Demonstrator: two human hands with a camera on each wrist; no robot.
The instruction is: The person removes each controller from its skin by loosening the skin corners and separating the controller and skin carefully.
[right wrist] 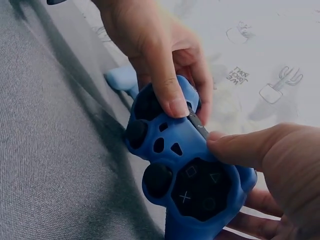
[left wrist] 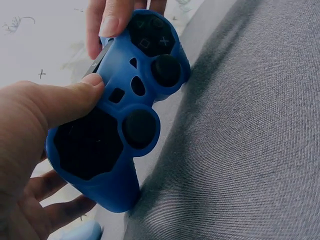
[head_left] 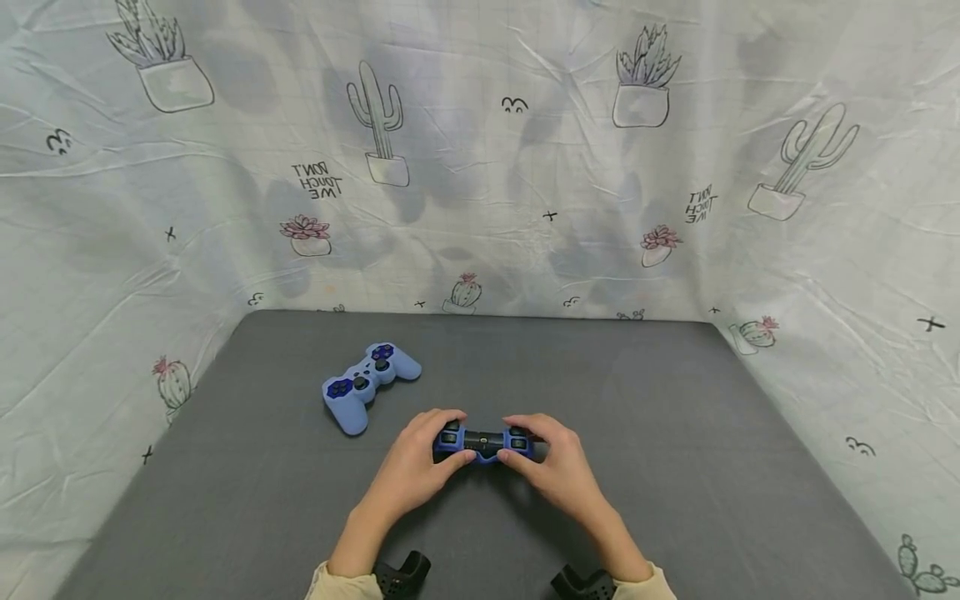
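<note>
Looks like a makeshift recording booth: crumpled cactus-print sheet [head_left: 480, 167] hung on three sides beyond the hands, gray mat [head_left: 675, 433] underneath them.

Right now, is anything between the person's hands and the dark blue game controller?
Nothing visible. The left hand and right hand both grip the dark blue controller directly. The light blue controller lies apart on the grey table.

- Held between left hand [head_left: 416, 467] and right hand [head_left: 558, 467], near middle of table [head_left: 675, 433]: controller [head_left: 483, 443].
- Far left of that, on table: second controller [head_left: 369, 383].
</note>
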